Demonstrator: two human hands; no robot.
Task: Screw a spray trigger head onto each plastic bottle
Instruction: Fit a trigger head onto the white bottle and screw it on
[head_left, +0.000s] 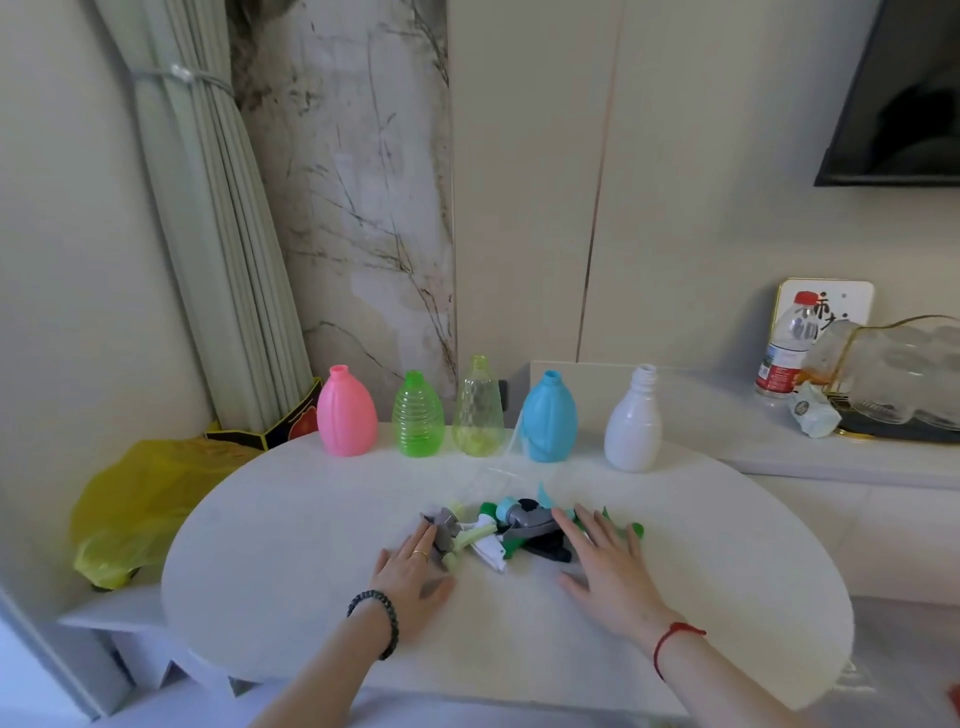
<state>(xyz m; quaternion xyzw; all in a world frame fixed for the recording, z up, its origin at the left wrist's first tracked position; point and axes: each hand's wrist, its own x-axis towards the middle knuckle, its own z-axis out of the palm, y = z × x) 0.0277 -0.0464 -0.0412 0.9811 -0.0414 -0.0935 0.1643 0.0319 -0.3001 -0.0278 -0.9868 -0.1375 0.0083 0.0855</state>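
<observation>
Jumbled trigger heads (511, 530) partly hidden beneath right hand (605, 569).

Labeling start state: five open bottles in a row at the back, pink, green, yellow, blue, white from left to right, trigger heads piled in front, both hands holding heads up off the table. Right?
One thing is off: neither hand holds a head. The head view shows the left hand and right hand lying flat and open on the table at the pile. The rest stands: pink, green, yellow, blue, white, all uncapped.
</observation>
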